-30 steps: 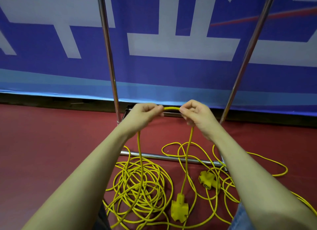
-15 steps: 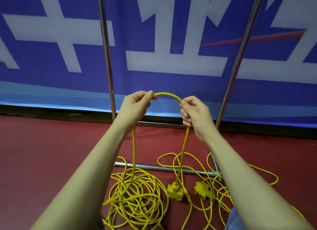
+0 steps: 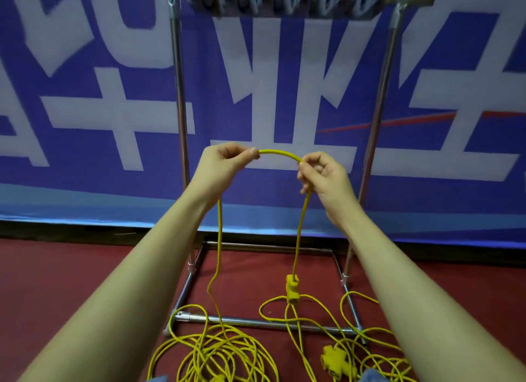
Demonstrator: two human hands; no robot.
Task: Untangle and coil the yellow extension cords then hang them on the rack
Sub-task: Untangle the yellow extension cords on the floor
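before rack (image 3: 180,102), hands pinch cord (image 3: 280,153)

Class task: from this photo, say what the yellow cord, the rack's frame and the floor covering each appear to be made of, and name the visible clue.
Thin yellow extension cord: probably flexible plastic or rubber sheathing, matte; it bends smoothly between the left hand and right hand.
Silver tubular rack frame: metal, seemingly polished steel or chrome; it shows bright highlights.
Dark red floor covering: likely carpet or felt, dull with no shine, though texture is unclear.
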